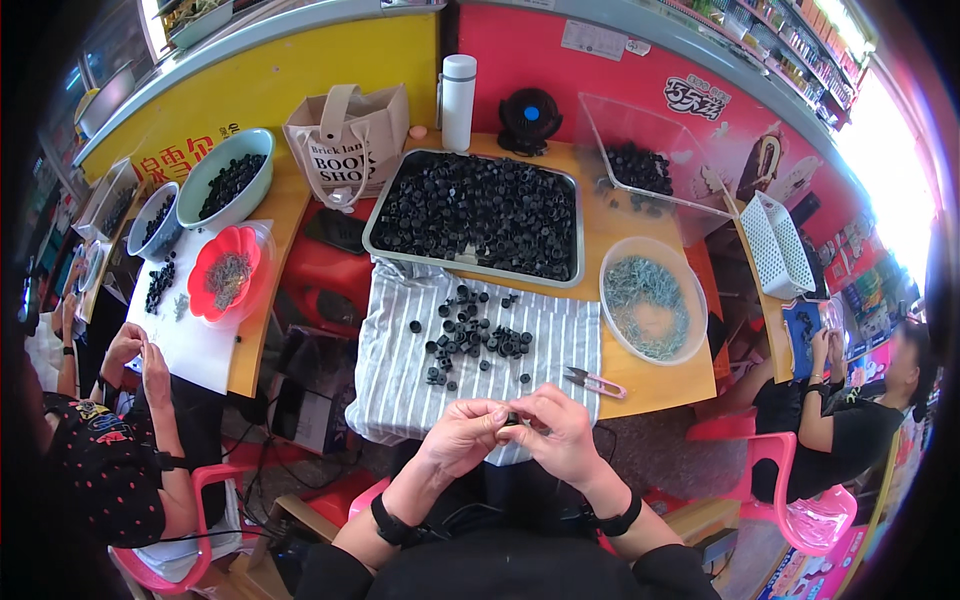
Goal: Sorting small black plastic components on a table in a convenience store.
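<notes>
Lower centre: left hand (462,435) and right hand (556,435) are clamping fingers (543,409) on one black plastic cap (511,419); similar caps (474,340) are lying on striped cloth (387,362), mid-frame.

Bold dark lettering (345,150) fronts the beige tote bag (385,120); over on the yellow panel (290,80) I spot red characters (200,152), and on the pink panel (530,65), black-and-white ones.
</notes>
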{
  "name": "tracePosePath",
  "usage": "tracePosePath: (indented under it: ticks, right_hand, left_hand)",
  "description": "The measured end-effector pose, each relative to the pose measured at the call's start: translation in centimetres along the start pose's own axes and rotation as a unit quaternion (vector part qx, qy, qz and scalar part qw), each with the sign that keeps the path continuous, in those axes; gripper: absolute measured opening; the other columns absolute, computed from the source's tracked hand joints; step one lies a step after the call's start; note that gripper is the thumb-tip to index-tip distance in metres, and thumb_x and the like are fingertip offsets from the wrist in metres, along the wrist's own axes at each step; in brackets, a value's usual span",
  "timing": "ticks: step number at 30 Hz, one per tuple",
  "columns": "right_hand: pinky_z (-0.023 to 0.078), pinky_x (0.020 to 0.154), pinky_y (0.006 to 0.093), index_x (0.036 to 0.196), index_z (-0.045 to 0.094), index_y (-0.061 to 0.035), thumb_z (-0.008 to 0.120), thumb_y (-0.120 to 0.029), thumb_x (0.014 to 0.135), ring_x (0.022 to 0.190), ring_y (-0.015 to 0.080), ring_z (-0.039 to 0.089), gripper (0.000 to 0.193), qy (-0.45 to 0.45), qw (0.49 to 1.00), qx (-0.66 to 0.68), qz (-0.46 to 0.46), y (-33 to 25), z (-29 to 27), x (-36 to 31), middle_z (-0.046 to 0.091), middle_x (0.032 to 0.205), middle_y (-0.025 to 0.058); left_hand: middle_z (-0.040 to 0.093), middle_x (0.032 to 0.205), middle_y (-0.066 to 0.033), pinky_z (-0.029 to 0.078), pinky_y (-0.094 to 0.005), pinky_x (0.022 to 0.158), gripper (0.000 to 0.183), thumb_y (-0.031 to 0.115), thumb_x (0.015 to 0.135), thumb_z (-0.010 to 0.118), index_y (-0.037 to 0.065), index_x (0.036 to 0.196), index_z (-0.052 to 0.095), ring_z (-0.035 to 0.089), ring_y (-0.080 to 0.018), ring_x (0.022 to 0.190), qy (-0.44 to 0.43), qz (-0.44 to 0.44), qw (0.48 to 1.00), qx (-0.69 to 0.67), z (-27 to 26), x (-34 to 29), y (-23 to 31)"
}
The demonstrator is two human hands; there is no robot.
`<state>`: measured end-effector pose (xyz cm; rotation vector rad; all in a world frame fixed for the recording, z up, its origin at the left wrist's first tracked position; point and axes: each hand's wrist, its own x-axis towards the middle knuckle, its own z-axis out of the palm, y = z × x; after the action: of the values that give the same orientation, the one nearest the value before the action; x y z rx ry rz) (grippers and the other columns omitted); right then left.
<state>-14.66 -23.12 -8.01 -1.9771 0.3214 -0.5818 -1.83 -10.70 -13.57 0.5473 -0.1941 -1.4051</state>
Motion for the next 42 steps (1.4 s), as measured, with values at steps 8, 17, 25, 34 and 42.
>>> tracePosePath:
  ticks: [8,17,25,34,42]
  right_hand:
    - [0.051,0.067,0.0374,0.098,0.069,-0.0024,0.079,-0.004,0.065,0.082,0.0298,0.062,0.035,0.081,0.951,-0.238,-0.179,-1.1,0.6,0.0,0.059,0.096,0.0123]
    - [0.045,0.074,0.0392,0.091,0.065,-0.0037,0.076,-0.006,0.064,0.087,0.0275,0.060,0.029,0.055,0.951,-0.255,-0.167,-2.6,0.4,0.4,0.060,0.093,0.0089]
    - [0.046,0.074,0.0391,0.091,0.065,-0.0038,0.079,-0.006,0.065,0.087,0.0278,0.062,0.030,0.067,0.971,-0.191,-0.127,-2.2,0.9,0.1,0.062,0.092,0.0084]
    - [0.047,0.071,0.0394,0.089,0.063,-0.0009,0.079,-0.005,0.066,0.080,0.0301,0.061,0.028,0.078,0.957,-0.204,-0.193,-1.9,0.4,0.6,0.062,0.088,0.0107]
    - [0.046,0.062,0.0338,0.090,0.061,0.0006,0.075,-0.003,0.078,0.072,0.0238,0.059,0.018,-0.062,0.991,-0.115,0.015,0.3,-4.1,0.7,0.059,0.081,0.0113]
  left_hand:
    - [0.070,0.104,-0.0092,0.049,-0.0308,0.083,0.028,0.015,0.099,0.060,-0.004,0.119,0.066,0.064,-0.0147,0.089,-0.007,-0.003,1.000,-0.013,1.4,-0.6,0.4]
    - [0.070,0.102,-0.0126,0.050,-0.0378,0.086,0.028,0.014,0.098,0.059,-0.005,0.117,0.065,0.067,-0.0204,0.092,-0.025,0.008,1.000,0.016,1.3,-0.8,0.5]
    - [0.069,0.096,-0.0099,0.051,-0.0393,0.086,0.021,0.017,0.100,0.057,-0.001,0.103,0.068,0.066,-0.0192,0.089,-0.034,0.001,0.997,-0.072,2.1,-0.9,0.2]
    - [0.070,0.095,-0.0098,0.052,-0.0375,0.083,0.023,0.018,0.100,0.057,-0.002,0.102,0.069,0.067,-0.0189,0.087,-0.023,0.000,1.000,-0.021,1.3,-0.5,-0.2]
    - [0.072,0.096,-0.0105,0.049,-0.0270,0.076,0.027,0.019,0.100,0.058,-0.004,0.106,0.071,0.064,-0.0130,0.082,0.054,0.090,0.969,0.223,0.3,0.1,0.8]
